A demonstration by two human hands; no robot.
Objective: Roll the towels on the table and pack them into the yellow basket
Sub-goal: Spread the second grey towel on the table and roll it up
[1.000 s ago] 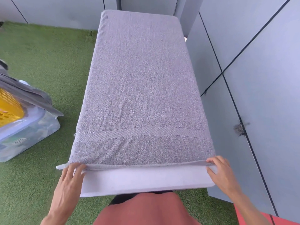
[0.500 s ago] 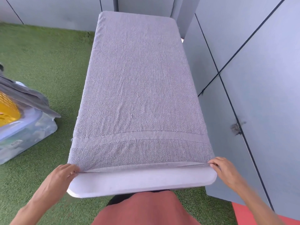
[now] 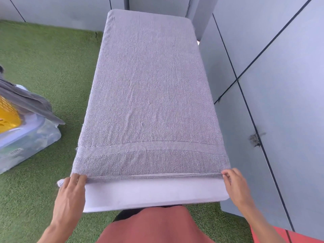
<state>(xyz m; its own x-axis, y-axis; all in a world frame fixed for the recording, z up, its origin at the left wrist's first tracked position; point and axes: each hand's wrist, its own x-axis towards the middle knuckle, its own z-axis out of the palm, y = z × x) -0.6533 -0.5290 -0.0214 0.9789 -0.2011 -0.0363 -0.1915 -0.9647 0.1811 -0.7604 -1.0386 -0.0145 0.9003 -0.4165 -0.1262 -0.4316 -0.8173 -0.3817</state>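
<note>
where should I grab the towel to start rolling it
Take the towel by its near hem, at the two corners where the left hand and right hand sit. It lies flat lengthwise, so come from the near end and roll away.

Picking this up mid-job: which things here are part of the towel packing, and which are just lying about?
Job:
grey terry towel spread over white table
yellow perforated basket
left hand and right hand, at the towel's near corners

Lying about:
clear plastic storage tub
dark grey cloth draped over the basket
</note>
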